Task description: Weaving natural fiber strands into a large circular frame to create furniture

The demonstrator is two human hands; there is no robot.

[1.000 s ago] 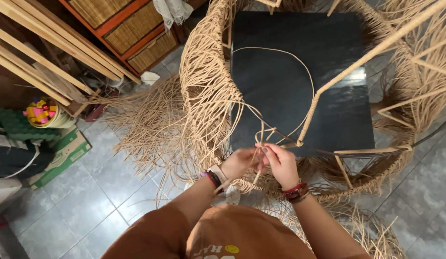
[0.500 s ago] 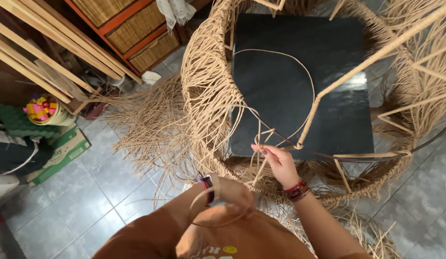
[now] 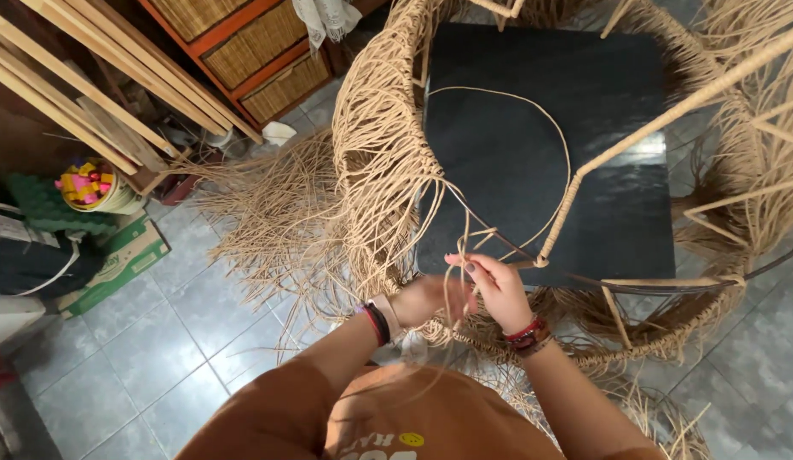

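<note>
From the head view, the left hand (image 3: pixel 426 300) is back at the work: half a second ago it was drawn down near the person's chest, away from the weave, and a second ago both hands were together at the rim, as they are again now. It sits at about 9 o'clock from the right hand (image 3: pixel 497 290), the two touching or nearly so, with its grip closed around a few pale strands (image 3: pixel 454 255) that rise toward 12 o'clock; how tightly it clenches I cannot tell, since the fingers are turned away. The right hand has hardly moved across the three moments; its grip is pinched on the same strands where they meet the thin wrapped rod (image 3: pixel 556 223), with dark-nailed fingertips (image 3: pixel 470 267) pointing to 9 o'clock. The strands run up into the fringed frame (image 3: pixel 375 162), whose loose fibre hangs to 8 o'clock over the tiled floor (image 3: pixel 158 341). One long strand (image 3: pixel 533 111) loops in an arc over the dark cushion (image 3: pixel 575 153) at 12 o'clock and has kept its shape. In my judgement the left hand's return means another pull or knot on the rod is in hand, the weave at this point on the rim not yet tied off. Wicker drawers (image 3: pixel 243 60) stand at 10 o'clock.
</note>
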